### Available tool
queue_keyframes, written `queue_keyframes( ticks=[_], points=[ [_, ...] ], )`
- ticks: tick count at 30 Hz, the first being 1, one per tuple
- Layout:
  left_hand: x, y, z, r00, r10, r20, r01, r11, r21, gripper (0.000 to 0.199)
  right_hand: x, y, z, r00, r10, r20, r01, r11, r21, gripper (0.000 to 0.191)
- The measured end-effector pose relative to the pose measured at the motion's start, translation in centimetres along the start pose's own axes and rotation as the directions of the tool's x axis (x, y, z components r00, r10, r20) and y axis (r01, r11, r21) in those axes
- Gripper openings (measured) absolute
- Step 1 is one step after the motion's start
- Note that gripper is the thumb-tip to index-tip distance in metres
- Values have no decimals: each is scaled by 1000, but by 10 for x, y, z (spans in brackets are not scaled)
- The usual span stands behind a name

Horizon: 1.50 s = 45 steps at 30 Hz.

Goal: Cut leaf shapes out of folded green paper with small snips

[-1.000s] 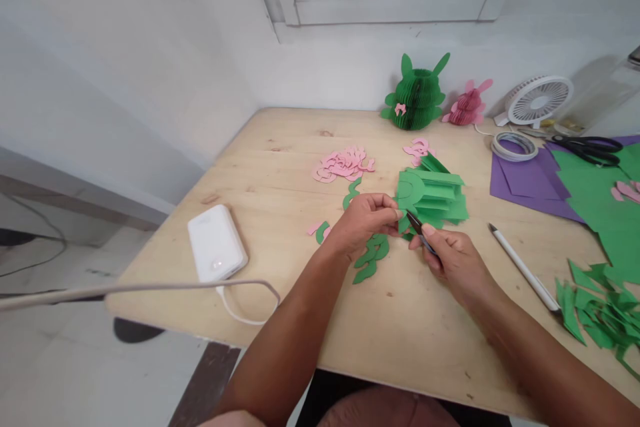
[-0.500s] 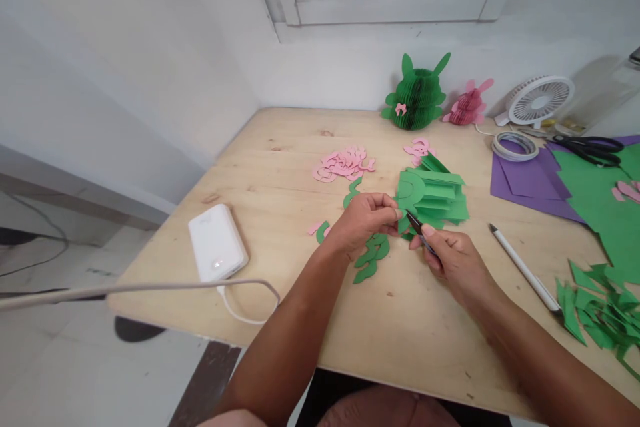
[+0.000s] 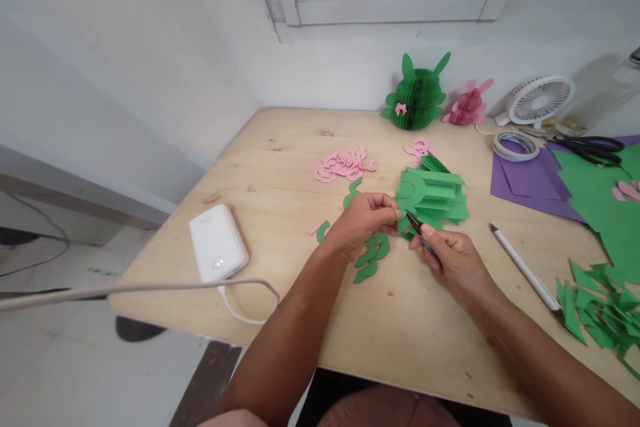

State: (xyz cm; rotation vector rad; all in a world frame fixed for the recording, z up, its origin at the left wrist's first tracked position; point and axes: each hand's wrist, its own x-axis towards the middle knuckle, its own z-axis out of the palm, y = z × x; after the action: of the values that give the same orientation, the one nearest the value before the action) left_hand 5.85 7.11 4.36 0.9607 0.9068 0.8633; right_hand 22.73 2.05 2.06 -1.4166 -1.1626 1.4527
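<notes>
Small black tool (image 3: 414, 221) angles up-left toward green paper (image 3: 435, 195).

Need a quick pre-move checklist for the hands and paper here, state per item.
Left hand pinching the edge of the green folded paper piece: ok.
Right hand gripping the small dark-tipped tool between thumb and fingers: ok.
Tool tip meeting the paper: cannot tell, fingers crowd it.
Green paper cut-outs away from the hands: not ok, lying loose just below the left hand.
White cable clear of the left forearm: cannot tell, it passes close.
</notes>
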Motion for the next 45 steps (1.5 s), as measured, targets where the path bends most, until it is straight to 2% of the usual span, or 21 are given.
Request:
queue_keyframes(
  ticks=[5, 11, 23, 34, 45],
  points=[
    [-1, 0, 2, 1000, -1, -5, 1, 1000, -5, 13, 1, 2, 0, 1000, 4, -7, -4, 1000, 3, 49],
    [-1, -3, 7, 1000, -10, -9, 10, 999, -39, 21, 2, 2, 1, 997, 11, -71, -9, 999, 33, 50],
    [1, -3, 7, 999, -9, -34, 8, 999, -43, 14, 3, 6, -2, 999, 38, -30, -36, 998, 61, 50],
    [0, 0, 7, 999, -41, -4, 41, 999, -28, 14, 3, 3, -2, 999, 42, -11, -42, 998, 45, 53],
    [0, -3, 4, 998, -26, 54, 26, 1000, -11, 16, 2, 3, -3, 1000, 24, -10, -24, 1000, -5, 53]
  ],
)
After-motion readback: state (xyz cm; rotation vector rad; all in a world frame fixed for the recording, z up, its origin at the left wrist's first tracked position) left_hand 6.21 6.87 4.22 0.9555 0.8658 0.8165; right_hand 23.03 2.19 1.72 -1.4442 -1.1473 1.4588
